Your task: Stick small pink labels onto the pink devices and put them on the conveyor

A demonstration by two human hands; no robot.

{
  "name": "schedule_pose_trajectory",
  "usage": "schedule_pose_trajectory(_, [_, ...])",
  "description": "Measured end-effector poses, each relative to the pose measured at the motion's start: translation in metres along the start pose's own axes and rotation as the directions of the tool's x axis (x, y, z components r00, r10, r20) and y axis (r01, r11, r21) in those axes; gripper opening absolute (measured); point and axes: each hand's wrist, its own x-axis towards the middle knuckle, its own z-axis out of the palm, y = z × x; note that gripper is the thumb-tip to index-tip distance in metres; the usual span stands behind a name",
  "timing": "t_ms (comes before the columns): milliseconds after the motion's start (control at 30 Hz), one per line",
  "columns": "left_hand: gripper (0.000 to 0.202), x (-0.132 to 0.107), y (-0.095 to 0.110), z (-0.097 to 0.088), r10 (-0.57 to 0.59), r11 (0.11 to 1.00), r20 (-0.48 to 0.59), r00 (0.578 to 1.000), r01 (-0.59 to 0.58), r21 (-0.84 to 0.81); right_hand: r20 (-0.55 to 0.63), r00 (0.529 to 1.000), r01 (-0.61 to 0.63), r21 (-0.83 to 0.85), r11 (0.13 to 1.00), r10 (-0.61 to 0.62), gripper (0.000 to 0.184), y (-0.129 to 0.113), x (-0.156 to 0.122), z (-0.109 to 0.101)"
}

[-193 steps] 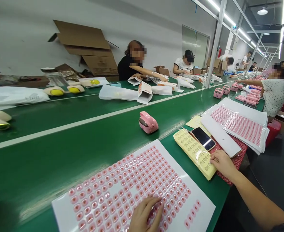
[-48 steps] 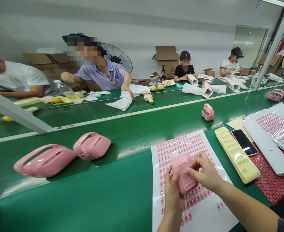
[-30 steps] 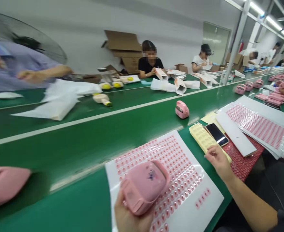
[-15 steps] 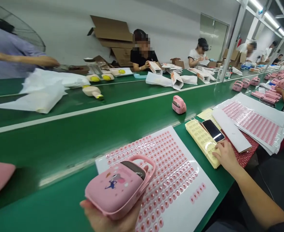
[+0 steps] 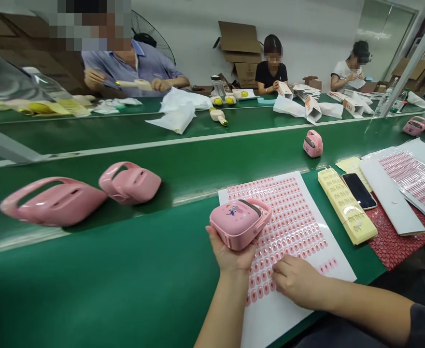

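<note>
My left hand [image 5: 230,253] is closed under a small pink case with a handle and a cartoon print [image 5: 239,222], holding it above the near edge of the green belt. My right hand [image 5: 295,282] rests knuckles up on a white sheet covered with rows of small pink stickers [image 5: 299,227], its fingertips curled down on the lower rows. Whether a sticker sits under the fingers is hidden.
Two more pink cases [image 5: 130,181] [image 5: 51,199] lie on the belt to the left, another [image 5: 313,143] stands farther right. A stack of yellow label sheets [image 5: 346,205], a phone [image 5: 359,190] and more sticker sheets [image 5: 415,176] lie right. Several people work across the belt.
My right hand left the yellow label stack and came down onto the pink sticker sheet. My left hand carried the pink case right, over the sheet's left edge. My view swung left.
</note>
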Motion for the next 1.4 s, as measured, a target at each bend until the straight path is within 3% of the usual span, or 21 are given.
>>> schedule_pose_trajectory(300, [0.044, -0.001, -0.001, 0.002, -0.005, 1.000, -0.040, 0.999, 0.004, -0.016, -0.012, 0.999, 0.051, -0.086, 0.995, -0.052, 0.012, -0.001, -0.004, 0.006])
schedule_pose_trajectory(433, [0.044, -0.002, -0.002, 0.002, -0.007, 1.000, -0.022, 1.000, 0.006, -0.020, -0.115, 0.984, 0.124, -0.125, 0.984, -0.138, 0.019, 0.006, -0.005, 0.009])
schedule_pose_trajectory(633, [0.045, -0.004, -0.003, 0.003, -0.038, 0.999, 0.005, 0.999, 0.038, -0.012, -0.269, 0.924, 0.241, -0.149, 0.959, -0.274, 0.025, 0.017, -0.002, 0.007])
schedule_pose_trajectory(833, [0.047, -0.001, -0.002, 0.002, 0.017, 0.997, -0.015, 1.000, -0.016, 0.069, -0.364, 0.890, 0.239, -0.141, 0.961, -0.275, 0.024, 0.017, 0.007, 0.014])
schedule_pose_trajectory(967, [0.067, 0.004, -0.006, -0.006, 0.130, 0.953, 0.103, 0.986, -0.153, 0.262, -0.584, 0.807, 0.123, 0.025, 0.992, -0.085, 0.027, 0.022, 0.012, 0.001])
schedule_pose_trajectory(1067, [0.090, 0.003, -0.015, -0.017, 0.204, 0.809, 0.295, 0.933, -0.330, 0.486, -0.677, 0.735, 0.073, 0.156, 0.985, 0.053, 0.020, 0.032, 0.013, -0.032])
schedule_pose_trajectory(1133, [0.100, 0.001, -0.023, -0.026, 0.231, 0.632, 0.463, 0.856, -0.494, 0.597, -0.744, 0.663, 0.059, 0.152, 0.987, 0.075, 0.013, 0.041, 0.014, -0.055])
schedule_pose_trajectory(1200, [0.099, 0.000, -0.032, -0.037, 0.209, 0.463, 0.628, 0.750, -0.641, 0.612, -0.790, 0.609, 0.026, 0.105, 0.994, 0.068, 0.011, 0.052, 0.016, -0.072])
schedule_pose_trajectory(1300, [0.093, 0.002, -0.042, -0.050, 0.137, 0.320, 0.778, 0.613, -0.771, 0.551, -0.796, 0.605, -0.005, 0.010, 1.000, 0.011, 0.012, 0.065, 0.020, -0.076])
schedule_pose_trajectory(1400, [0.091, 0.004, -0.045, -0.055, 0.086, 0.231, 0.833, 0.547, -0.824, 0.518, -0.776, 0.631, -0.018, -0.043, 0.999, -0.022, 0.015, 0.070, 0.025, -0.068])
